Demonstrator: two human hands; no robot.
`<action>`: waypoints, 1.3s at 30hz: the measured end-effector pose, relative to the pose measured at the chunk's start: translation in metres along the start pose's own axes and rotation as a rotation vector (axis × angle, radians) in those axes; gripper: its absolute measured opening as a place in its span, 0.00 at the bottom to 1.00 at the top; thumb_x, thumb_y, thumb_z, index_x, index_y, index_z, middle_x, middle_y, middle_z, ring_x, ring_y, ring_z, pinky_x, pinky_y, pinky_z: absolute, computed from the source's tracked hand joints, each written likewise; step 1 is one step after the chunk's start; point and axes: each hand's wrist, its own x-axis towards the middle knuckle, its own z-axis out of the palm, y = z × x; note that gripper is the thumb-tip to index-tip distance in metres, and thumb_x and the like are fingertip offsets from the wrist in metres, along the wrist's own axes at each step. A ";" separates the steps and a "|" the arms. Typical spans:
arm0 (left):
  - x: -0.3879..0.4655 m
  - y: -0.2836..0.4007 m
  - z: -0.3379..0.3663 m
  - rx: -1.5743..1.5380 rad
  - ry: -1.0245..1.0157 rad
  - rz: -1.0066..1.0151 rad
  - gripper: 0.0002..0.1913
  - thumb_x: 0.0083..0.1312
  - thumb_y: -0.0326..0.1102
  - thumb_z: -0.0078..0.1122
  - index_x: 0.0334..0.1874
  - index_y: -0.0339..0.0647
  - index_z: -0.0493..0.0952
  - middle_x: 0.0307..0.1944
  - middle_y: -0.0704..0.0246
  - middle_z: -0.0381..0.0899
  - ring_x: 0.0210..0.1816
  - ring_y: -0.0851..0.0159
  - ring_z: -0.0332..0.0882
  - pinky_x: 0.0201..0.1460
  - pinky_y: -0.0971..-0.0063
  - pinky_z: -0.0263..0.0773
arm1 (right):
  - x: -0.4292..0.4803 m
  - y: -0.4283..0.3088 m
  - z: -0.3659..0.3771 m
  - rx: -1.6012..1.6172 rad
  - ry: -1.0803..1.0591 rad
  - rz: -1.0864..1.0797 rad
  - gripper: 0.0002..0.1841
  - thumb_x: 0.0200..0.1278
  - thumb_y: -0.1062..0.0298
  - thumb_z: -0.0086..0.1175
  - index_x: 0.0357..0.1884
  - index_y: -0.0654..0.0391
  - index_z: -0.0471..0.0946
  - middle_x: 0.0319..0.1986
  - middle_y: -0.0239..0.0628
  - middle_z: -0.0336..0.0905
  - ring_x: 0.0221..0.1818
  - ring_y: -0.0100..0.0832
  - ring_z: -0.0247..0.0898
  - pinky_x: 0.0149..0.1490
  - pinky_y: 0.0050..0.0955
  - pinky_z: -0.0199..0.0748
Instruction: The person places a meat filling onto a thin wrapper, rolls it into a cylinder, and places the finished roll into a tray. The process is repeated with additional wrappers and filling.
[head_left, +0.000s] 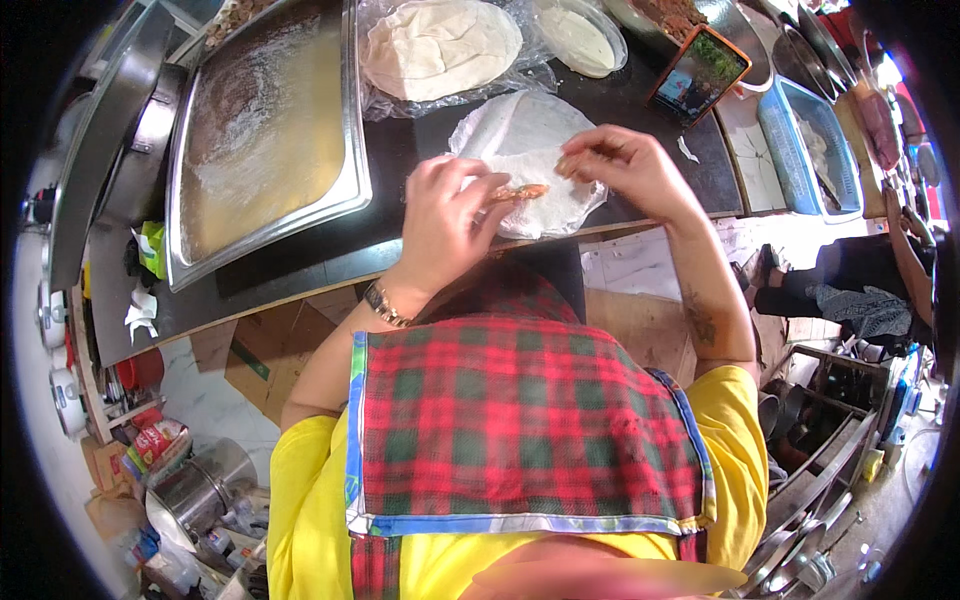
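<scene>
Thin white wrapper sheets (551, 124) lie on the dark table before me. On the front one rests a strip of reddish-brown filling (529, 192). My left hand (457, 210) has its thumb and fingers around the left end of that strip. My right hand (611, 161) is above the wrapper's right side, fingertips pinched on a bit of brown filling. Behind the sheets, a large stack of pale wrappers (442, 49) sits on clear plastic. A round plastic container (581, 37) with a whitish content stands to its right.
A floured metal tray (262, 142) lies at the left. A phone (699, 76) in an orange case leans at the back right, near a bowl of brown filling (667, 16). Farther right are a blue plastic basket (810, 150) and another person (847, 285). The table's front edge is close to me.
</scene>
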 end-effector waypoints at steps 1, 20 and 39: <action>0.005 0.002 0.005 -0.003 -0.037 0.008 0.16 0.58 0.37 0.74 0.48 0.47 0.86 0.46 0.70 0.80 0.54 0.55 0.73 0.60 0.59 0.66 | -0.001 0.004 0.008 -0.066 0.006 0.047 0.10 0.70 0.71 0.61 0.49 0.63 0.83 0.44 0.39 0.87 0.44 0.27 0.83 0.49 0.28 0.81; 0.015 0.006 0.048 0.126 -0.058 0.041 0.08 0.57 0.41 0.73 0.37 0.50 0.88 0.37 0.77 0.81 0.47 0.64 0.75 0.55 0.61 0.65 | -0.004 0.057 0.033 -0.635 0.214 -0.443 0.10 0.57 0.68 0.66 0.41 0.58 0.88 0.40 0.40 0.81 0.46 0.43 0.75 0.54 0.38 0.75; 0.008 0.001 0.029 0.159 -0.082 -0.018 0.16 0.52 0.47 0.77 0.41 0.51 0.88 0.41 0.77 0.81 0.50 0.63 0.75 0.62 0.60 0.62 | -0.002 0.051 0.027 -0.588 0.150 -0.325 0.11 0.58 0.65 0.67 0.42 0.53 0.89 0.41 0.37 0.81 0.48 0.42 0.76 0.56 0.38 0.75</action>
